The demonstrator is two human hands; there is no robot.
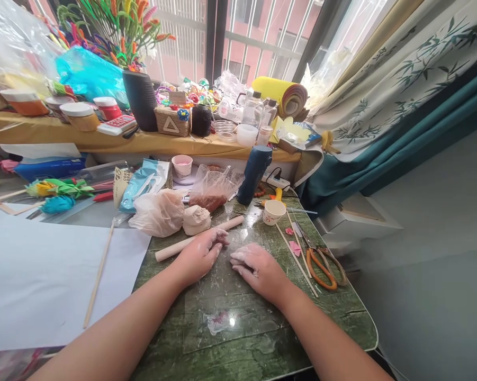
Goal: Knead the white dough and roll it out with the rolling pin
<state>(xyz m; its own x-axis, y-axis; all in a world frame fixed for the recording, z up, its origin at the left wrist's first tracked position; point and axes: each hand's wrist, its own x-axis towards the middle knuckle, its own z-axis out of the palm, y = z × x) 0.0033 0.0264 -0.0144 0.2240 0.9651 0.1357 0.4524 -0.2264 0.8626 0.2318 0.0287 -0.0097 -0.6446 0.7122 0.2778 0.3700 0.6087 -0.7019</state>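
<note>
We seem mid-shaping: whitened left hand (204,251) and right hand (262,270) curl loosely over the worktop (339,312); whether gripping anything, we cannot tell. The doughy lump (196,220) lies behind the rolling pin (170,252); taking some would call for reaching across.

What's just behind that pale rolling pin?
Behind the rolling pin sit a whitish, clay-like lump and a crumpled plastic bag. The left hand covers part of the pin; the bag's folds obscure its contents.

From here I can't see under my right hand (262,269). My left hand (200,255) hides part of the pale rod (173,249).
</note>
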